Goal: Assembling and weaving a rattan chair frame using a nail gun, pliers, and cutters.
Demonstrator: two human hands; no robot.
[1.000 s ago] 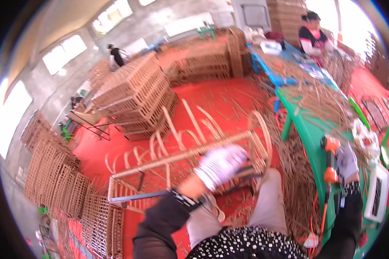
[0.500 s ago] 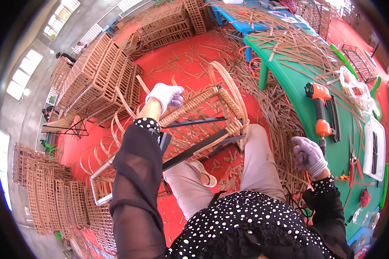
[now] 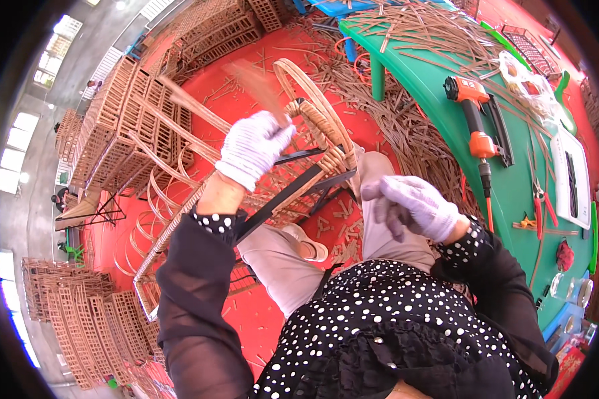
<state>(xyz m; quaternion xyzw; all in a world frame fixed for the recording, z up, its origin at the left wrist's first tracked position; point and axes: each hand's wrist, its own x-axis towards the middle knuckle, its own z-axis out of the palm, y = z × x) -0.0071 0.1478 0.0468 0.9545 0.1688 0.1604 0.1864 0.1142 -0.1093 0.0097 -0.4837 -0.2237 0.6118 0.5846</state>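
Note:
A partly woven rattan frame [image 3: 316, 126] with dark metal bars stands between my knees, wrapped in tan cane along its top edges. Over its near left part is my left hand [image 3: 256, 149], in a white ribbed glove, closed around the lower end of a brown flat strip [image 3: 258, 90]. The strip sticks up from the fingers and is smeared by motion. My right hand [image 3: 416, 205], gloved the same way, hovers above my right thigh. Its fingers are loosely bent and apart, and nothing shows in them. Several loose cane ends [image 3: 186, 136] curve out from the frame's left side.
To my right stands a green table [image 3: 406, 60] bearing an orange and black nail gun [image 3: 476, 120], red-handled pliers [image 3: 539, 206], a white tray [image 3: 572, 176] and loose strips. Cut strips [image 3: 406, 120] litter the red floor. Stacked woven racks [image 3: 113, 120] stand on the left.
My right hand has come left from the table edge to above my thigh. My left hand has dropped slightly, and a brown strip now shows in it. The view has shifted a little.

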